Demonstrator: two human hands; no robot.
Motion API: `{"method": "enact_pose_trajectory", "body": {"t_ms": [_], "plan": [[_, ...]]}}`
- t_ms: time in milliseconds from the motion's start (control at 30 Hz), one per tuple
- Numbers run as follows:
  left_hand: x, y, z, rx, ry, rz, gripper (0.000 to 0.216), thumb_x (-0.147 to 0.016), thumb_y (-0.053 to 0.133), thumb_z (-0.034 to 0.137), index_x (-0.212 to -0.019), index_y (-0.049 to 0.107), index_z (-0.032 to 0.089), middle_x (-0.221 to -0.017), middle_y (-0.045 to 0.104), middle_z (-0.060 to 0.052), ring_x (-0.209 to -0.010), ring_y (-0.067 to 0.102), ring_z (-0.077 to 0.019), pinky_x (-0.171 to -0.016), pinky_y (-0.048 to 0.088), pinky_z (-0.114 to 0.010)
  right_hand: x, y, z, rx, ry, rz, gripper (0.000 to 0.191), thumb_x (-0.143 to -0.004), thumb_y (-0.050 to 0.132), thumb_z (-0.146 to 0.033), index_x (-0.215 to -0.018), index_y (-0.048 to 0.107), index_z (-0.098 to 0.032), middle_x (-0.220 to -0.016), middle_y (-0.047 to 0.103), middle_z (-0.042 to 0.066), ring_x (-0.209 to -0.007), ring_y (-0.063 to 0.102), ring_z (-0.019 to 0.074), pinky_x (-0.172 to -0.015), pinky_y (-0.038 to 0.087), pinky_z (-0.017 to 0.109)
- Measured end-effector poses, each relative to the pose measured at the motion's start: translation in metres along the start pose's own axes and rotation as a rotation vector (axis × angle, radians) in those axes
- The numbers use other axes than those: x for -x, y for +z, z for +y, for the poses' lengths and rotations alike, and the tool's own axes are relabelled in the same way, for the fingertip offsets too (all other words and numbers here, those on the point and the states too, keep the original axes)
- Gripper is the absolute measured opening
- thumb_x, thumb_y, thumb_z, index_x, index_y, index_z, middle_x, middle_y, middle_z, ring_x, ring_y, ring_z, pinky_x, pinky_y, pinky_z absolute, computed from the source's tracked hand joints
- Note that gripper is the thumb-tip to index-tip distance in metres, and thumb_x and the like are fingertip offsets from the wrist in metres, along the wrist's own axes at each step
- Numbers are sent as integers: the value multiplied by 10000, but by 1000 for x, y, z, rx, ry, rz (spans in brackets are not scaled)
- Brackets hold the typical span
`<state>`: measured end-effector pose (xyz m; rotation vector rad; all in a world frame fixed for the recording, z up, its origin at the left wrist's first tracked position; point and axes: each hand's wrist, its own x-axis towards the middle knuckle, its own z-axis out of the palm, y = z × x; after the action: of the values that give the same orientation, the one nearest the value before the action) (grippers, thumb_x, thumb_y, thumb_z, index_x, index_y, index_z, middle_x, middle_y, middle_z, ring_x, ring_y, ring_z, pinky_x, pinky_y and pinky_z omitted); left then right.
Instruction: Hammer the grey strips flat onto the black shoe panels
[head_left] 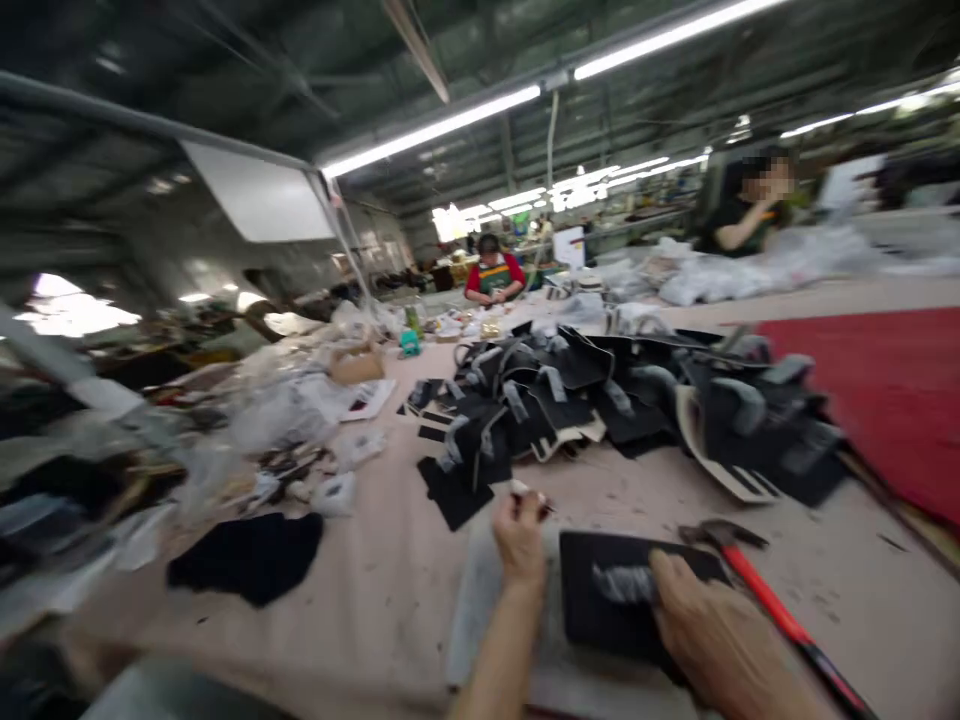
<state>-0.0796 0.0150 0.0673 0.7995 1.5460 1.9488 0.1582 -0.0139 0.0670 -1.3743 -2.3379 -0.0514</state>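
My left hand (521, 535) is raised at the near middle, its fingertips pinched together. A small bit of white and dark shows at them, too blurred to name. My right hand (709, 625) grips the right side of a flat black panel (600, 620) with rounded corners. On top of that panel lies a greyish strip (624, 584), partly under my fingers. Beneath the panel is a pale grey slab (480, 590). Just right of it rests a claw hammer (761, 590) with a red and black handle, its head pointing away from me.
A heap of black pieces with grey straps (570, 390) spreads beyond my hands. A dark cloth piece (247, 557) lies at left, near plastic bags (262, 415). Red sheet material (870, 390) covers the right. One person (495, 272) works across the table, another (750, 215) at far right.
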Motion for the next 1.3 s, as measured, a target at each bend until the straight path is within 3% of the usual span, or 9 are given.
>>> {"method": "enact_pose_trajectory", "body": {"t_ms": [67,133,267,333,567,700,867,1100,1300], "plan": [[16,2,-4,33,-46,-18,345,-844,701,440,-920,684,104,-778,711,-47,-706,697,-173,-706,598,-308,6,-9,-1,78,106,-176,157,-899,439,-147,-940,589,-171,-756,681,99,-600,664,226,-517,365,305],[19,-4,-6,17,-35,-51,334,-786,739,436,-874,698,117,-744,722,-40,-700,704,-182,-710,596,-301,5,-7,-9,-1,210,-284,190,-946,427,-218,-1044,574,-149,-756,701,99,-666,696,250,-541,381,304],[34,-9,-20,-110,-28,-209,288,-792,714,422,-776,696,135,-704,721,-45,-669,692,-189,-669,573,-285,13,8,-26,-173,308,-323,423,-974,438,-265,-1370,459,-117,-904,751,117,-802,726,259,-668,457,311],[47,-4,-29,-191,-27,-271,270,-813,684,406,-743,686,144,-679,713,-42,-648,676,-186,-635,543,-266,18,13,-29,-222,321,-318,467,-987,437,-306,-1427,444,-148,-964,756,122,-861,727,271,-726,479,331],[61,23,-37,-341,29,-402,207,-836,627,352,-742,657,171,-651,660,1,-618,601,-151,-600,440,-228,12,13,-27,-323,409,-247,440,-984,456,-382,-1360,548,-174,-1082,741,140,-978,708,295,-807,495,359],[58,32,-50,-350,12,-484,180,-834,626,325,-738,643,174,-645,642,10,-612,574,-143,-603,432,-226,18,22,-32,-333,454,-338,486,-985,441,-398,-1407,493,-164,-1023,748,144,-916,716,303,-751,485,355],[59,29,-65,-257,-71,-526,201,-867,609,353,-847,678,165,-765,716,-26,-719,646,-172,-703,490,-257,32,33,-35,-432,515,-386,434,-986,412,-466,-1284,564,-190,-863,748,101,-800,716,269,-669,440,297],[57,25,-55,-237,-73,-626,196,-870,617,331,-831,698,157,-791,742,-54,-726,665,-180,-721,512,-268,31,33,-29,-564,528,-399,349,-968,433,-501,-995,628,-213,-816,730,75,-793,700,237,-672,413,266],[57,24,-55,-274,-77,-660,187,-856,627,323,-821,711,160,-804,749,-58,-733,672,-185,-718,513,-268,32,32,-29,-643,548,-387,359,-955,434,-497,-1003,644,-210,-810,726,76,-792,696,240,-695,424,277]]}}
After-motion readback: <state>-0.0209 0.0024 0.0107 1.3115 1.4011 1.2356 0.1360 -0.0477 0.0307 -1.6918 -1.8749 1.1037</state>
